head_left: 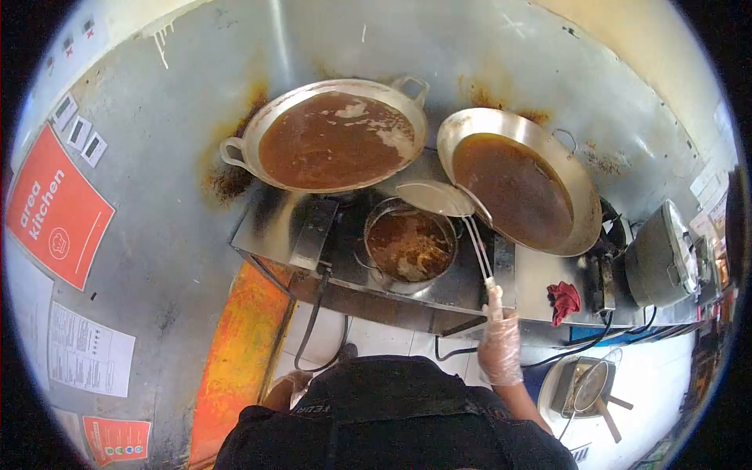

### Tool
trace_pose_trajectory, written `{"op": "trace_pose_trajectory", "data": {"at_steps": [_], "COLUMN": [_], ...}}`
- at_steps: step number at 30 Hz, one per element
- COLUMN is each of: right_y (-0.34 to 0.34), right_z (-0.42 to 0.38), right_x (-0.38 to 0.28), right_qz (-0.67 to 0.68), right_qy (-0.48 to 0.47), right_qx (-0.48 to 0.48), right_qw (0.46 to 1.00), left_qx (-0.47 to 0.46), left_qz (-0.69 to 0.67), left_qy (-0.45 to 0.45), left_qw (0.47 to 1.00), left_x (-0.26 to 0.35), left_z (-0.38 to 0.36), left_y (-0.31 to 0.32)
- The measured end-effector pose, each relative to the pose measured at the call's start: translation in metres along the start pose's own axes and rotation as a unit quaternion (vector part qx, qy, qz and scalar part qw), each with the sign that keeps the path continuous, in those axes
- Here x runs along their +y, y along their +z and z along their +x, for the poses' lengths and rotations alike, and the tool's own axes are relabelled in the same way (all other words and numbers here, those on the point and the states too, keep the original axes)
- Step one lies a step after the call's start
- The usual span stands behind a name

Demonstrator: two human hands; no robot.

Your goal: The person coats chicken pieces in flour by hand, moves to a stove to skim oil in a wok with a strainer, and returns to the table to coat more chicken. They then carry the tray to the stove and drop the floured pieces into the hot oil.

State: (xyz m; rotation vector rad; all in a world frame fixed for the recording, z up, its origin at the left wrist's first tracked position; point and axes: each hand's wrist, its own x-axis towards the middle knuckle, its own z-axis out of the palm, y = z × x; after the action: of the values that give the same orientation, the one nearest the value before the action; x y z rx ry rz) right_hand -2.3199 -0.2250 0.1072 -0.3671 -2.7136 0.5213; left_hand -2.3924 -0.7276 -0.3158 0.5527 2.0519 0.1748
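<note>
In a clear plastic glove, my right hand [501, 345] is closed around the handle of a round skimmer [435, 199]. The skimmer's head hangs over the back rim of a pot [406, 247] of brown liquid, close to the edge of the right wok [509, 180]. The left wok [333, 141] holds brown liquid with pale foam. My left hand [291, 384], also gloved, hangs low beside my body, touching no pan. Its fingers are too small and partly hidden to read.
A crumpled red cloth [564, 302] lies on the counter to the right, with a large lidded pot [662, 258] beyond it. Black hoses [312, 325] run below the stove. An orange panel [239, 360] stands at left. A strainer [590, 388] rests on a low container.
</note>
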Motion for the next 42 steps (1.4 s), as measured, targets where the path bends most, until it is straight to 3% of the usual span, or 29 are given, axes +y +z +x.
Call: {"op": "trace_pose_trajectory", "data": {"at_steps": [1,3,5,7,9,11,13,15,16,18,20,21,24,25,26,27,29,33,35,39,40,41,42], "right_y": [-0.008,-0.031,-0.053,-0.060,-0.067,-0.066,-0.055,-0.030,-0.013,0.021,0.051,0.061,0.092,0.100,0.106,0.107,0.107,0.117,0.120,0.090,0.092,0.094,0.098], "right_z": [0.008,0.026,0.055,0.092,0.139,0.198,0.252,0.324,0.351,0.393,0.421,0.421,0.410,0.408,0.405,0.400,0.394,0.388,0.387,0.366,0.367,0.369,0.370], "right_x": [-0.011,-0.038,-0.063,-0.073,-0.089,-0.098,-0.121,-0.120,-0.114,-0.109,-0.114,-0.115,-0.119,-0.119,-0.120,-0.128,-0.146,-0.163,-0.176,-0.241,-0.244,-0.246,-0.245], "right_qz": [-0.001,-0.089,-0.094,-0.157,-0.148,-0.121,-0.232,-0.298,-0.320,-0.343,-0.477,-0.477,-0.421,-0.413,-0.404,-0.403,-0.395,-0.296,-0.240,-0.156,0.009,0.174,0.197], "right_qy": [-0.020,0.029,-0.020,-0.143,-0.150,-0.093,-0.106,-0.055,-0.095,-0.138,-0.108,-0.113,-0.107,-0.110,-0.111,-0.111,-0.192,-0.149,-0.261,-0.250,-0.076,0.102,0.091], "right_qx": [0.020,-0.034,-0.025,0.041,0.036,-0.021,-0.014,-0.081,-0.047,-0.015,-0.113,-0.112,-0.121,-0.202,-0.282,-0.288,-0.405,-0.414,-0.422,-0.408,-0.420,-0.408,-0.387], "right_qw": [1.000,0.995,0.995,0.976,0.977,0.988,0.967,0.949,0.941,0.929,0.865,0.864,0.893,0.881,0.863,0.862,0.802,0.848,0.835,0.864,0.904,0.890,0.896], "left_qx": [0.001,0.005,0.009,0.009,0.004,0.001,0.005,0.015,0.020,0.027,0.032,0.036,0.042,0.040,0.037,0.032,0.024,0.014,0.007,-0.004,-0.006,-0.008,-0.010], "left_qz": [-0.002,-0.004,-0.002,0.004,0.008,0.007,0.001,-0.004,-0.007,-0.012,-0.018,-0.020,-0.029,-0.031,-0.033,-0.033,-0.027,0.003,0.020,0.054,0.062,0.071,0.079], "left_qy": [0.007,0.020,0.034,0.046,0.057,0.067,0.073,0.078,0.081,0.086,0.088,0.086,0.075,0.073,0.071,0.071,0.069,0.067,0.065,0.059,0.057,0.056,0.054], "left_qw": [1.000,1.000,0.999,0.999,0.998,0.998,0.997,0.997,0.997,0.996,0.995,0.995,0.996,0.996,0.996,0.996,0.997,0.998,0.998,0.997,0.996,0.996,0.995], "left_x": [0.000,-0.024,-0.040,-0.056,-0.081,-0.103,-0.121,-0.146,-0.143,-0.153,-0.155,-0.156,-0.156,-0.156,-0.152,-0.163,-0.157,-0.164,-0.171,-0.174,-0.174,-0.181,-0.182], "left_z": [0.013,0.017,0.034,0.040,0.037,0.033,0.034,0.010,0.032,-0.007,-0.019,-0.022,-0.024,-0.028,0.013,-0.030,-0.027,-0.028,-0.029,-0.011,-0.015,-0.016,-0.015], "left_y": [-0.006,0.000,-0.020,-0.007,0.007,0.018,0.019,0.045,0.029,0.046,0.054,0.056,0.067,0.078,0.065,0.088,0.091,0.082,0.077,0.062,0.061,0.056,0.054]}}
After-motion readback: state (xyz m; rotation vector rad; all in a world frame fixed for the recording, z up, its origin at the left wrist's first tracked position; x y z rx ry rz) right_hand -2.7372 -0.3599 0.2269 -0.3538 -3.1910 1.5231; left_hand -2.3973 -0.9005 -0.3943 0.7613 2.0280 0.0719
